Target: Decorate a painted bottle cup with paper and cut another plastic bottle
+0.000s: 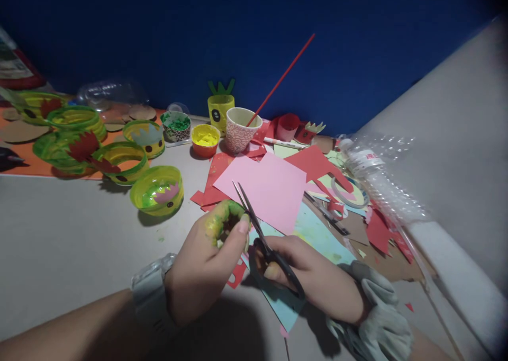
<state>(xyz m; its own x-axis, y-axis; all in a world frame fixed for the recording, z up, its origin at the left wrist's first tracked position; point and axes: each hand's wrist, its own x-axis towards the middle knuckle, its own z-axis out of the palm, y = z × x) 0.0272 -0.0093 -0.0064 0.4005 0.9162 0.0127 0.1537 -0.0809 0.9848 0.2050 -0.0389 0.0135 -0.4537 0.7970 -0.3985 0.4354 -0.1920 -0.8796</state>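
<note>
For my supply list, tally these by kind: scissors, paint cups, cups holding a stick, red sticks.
Scissors: 1
Paint cups: 2 (green paint cup, yellow paint cup)
Cup holding a stick: 1
Red stick: 1
Total: 5

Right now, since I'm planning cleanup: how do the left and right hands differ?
The left hand is smeared with green and yellow paint; the right hand shows much less. The right hand grips the scissors; the left hand curls beside the blades. Both are ungloved.
</note>
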